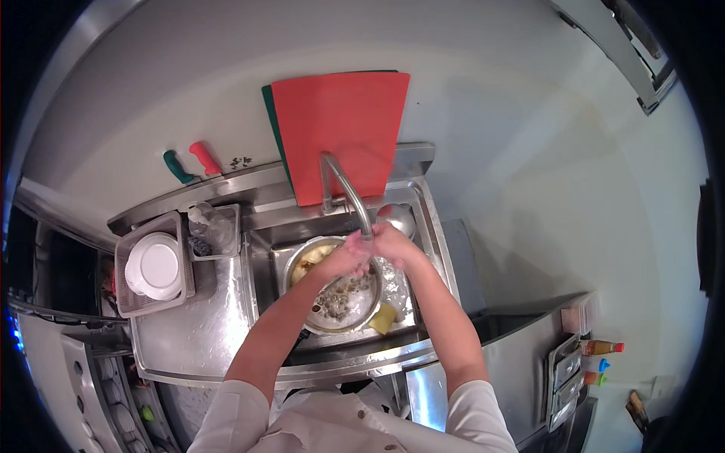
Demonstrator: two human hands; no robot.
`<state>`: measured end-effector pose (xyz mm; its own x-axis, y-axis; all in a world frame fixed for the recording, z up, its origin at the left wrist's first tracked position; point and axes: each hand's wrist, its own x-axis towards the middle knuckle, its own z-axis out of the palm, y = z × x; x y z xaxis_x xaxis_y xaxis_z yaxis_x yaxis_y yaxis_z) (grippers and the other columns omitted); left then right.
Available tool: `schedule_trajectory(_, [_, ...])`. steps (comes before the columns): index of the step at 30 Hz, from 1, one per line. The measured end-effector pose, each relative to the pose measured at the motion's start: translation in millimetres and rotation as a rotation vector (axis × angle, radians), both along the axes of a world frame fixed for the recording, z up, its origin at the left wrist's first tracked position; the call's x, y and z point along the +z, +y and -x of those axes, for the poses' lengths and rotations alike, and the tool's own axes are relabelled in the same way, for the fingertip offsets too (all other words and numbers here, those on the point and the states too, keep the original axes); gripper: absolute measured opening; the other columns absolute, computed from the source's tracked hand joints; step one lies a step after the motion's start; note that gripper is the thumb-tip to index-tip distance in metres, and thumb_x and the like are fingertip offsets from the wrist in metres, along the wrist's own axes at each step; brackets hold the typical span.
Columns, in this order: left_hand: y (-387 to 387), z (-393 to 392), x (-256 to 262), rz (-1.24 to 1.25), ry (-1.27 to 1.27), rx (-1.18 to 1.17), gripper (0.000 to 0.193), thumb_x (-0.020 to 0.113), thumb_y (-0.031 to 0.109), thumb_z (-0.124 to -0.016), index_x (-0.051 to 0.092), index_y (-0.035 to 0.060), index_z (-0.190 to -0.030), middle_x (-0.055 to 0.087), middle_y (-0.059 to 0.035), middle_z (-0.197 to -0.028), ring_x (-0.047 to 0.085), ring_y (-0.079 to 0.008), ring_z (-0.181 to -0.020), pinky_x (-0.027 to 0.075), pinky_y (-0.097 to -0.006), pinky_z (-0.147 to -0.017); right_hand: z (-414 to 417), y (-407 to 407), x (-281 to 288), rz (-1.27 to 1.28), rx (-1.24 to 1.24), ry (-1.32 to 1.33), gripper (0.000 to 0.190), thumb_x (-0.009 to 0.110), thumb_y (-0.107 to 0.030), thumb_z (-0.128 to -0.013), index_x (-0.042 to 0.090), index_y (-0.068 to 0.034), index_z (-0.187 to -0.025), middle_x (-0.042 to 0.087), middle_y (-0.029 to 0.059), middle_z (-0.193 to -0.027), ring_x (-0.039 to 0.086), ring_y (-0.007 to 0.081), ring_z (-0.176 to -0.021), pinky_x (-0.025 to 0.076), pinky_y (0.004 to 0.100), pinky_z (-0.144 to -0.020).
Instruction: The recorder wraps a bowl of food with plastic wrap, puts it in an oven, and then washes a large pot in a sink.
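My left hand [346, 257] and my right hand [395, 244] meet beneath the spout of the curved metal faucet [347, 189]. Their fingers touch or overlap and are blurred, so how far they are closed is unclear; no object shows between them. Under them sits a round metal pot [378, 306] in the stainless steel sink [266, 277]. Foamy, bubbly water [354, 303] and pale yellowish matter [308, 263] lie in the pot. A yellow sponge [383, 319] rests at the pot's lower right. Behind my right hand is a rounded shiny metal item [398, 219], partly hidden.
Red [342, 124] and green [272, 113] cutting boards lean behind the faucet. Left on the steel drainboard [187, 345] stand a plastic basket [187, 283] of white dishes [157, 266] and a tray [231, 249] with a clear bottle [212, 223]. Green-handled [178, 167] and red-handled [205, 158] tools stand behind.
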<state>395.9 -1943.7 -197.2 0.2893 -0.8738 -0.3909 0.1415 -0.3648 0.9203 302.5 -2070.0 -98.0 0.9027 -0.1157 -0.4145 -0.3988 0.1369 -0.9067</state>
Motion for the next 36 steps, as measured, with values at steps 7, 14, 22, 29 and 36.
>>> schedule_trajectory(7, [-9.0, -7.1, 10.9, 0.231, 0.077, -0.198, 0.034, 0.061, 0.012, -0.089, 0.045, 0.0084, -0.118, 0.065, -0.0047, -0.081, 0.063, -0.0113, -0.063, 0.048, -0.0224, -0.053, 5.2, -3.3, 37.7, 0.077, 0.053, 0.042, 0.014, 0.061, -0.007, -0.087, 0.066, 0.004, -0.093, 0.067, 0.0104, -0.075, 0.065, 0.0168, -0.061, 0.05, 0.0262, -0.049])
schedule_trajectory(14, [-33.8, -0.8, 46.6, -0.021, -0.196, -0.198, 0.018, 0.061, 0.023, -0.09, 0.062, 0.0064, -0.096, 0.062, -0.0023, -0.08, 0.056, -0.0088, -0.065, 0.047, -0.0257, -0.057, 38.6, -28.1, 24.8, 1.494, -0.271, -0.52, 0.036, 0.069, -0.021, -0.075, 0.066, -0.008, -0.109, 0.061, 0.0122, -0.115, 0.05, 0.0352, -0.115, 0.041, 0.0517, -0.095])
schedule_trajectory(22, [-32.0, 7.7, 51.6, 0.162, -0.274, -0.261, 0.03, 0.067, 0.03, -0.086, 0.063, 0.0048, -0.101, 0.058, 0.0009, -0.075, 0.049, -0.0068, -0.068, 0.041, -0.0247, -0.058, 60.3, -50.1, 41.5, 1.332, 0.067, -0.148, 0.065, 0.075, -0.031, -0.064, 0.056, -0.018, -0.124, 0.05, 0.0111, -0.129, 0.045, 0.0385, -0.117, 0.041, 0.0522, -0.096])
schedule_trajectory(29, [-17.5, 6.6, 50.4, 0.049, -0.641, -0.369, 0.037, 0.067, 0.036, -0.085, 0.061, 0.0027, -0.1, 0.064, -0.01, -0.077, 0.061, -0.0172, -0.07, 0.047, -0.0328, -0.065, 93.7, -72.7, 81.7, 1.496, -0.006, -0.118, 0.06, 0.072, -0.023, -0.059, 0.059, -0.02, -0.118, 0.051, 0.0093, -0.127, 0.045, 0.0364, -0.117, 0.043, 0.0504, -0.092])
schedule_trajectory(36, [15.9, -24.2, 28.5, -0.004, -0.795, -0.178, 0.032, 0.068, 0.039, -0.079, 0.07, 0.0114, -0.095, 0.068, -0.0136, -0.088, 0.065, -0.0318, -0.082, 0.052, -0.038, -0.077, 116.3, -84.6, 88.8, 1.591, -0.19, -0.199, 0.056, 0.069, -0.019, -0.058, 0.061, -0.02, -0.113, 0.053, 0.0089, -0.123, 0.046, 0.0354, -0.115, 0.044, 0.0494, -0.088])
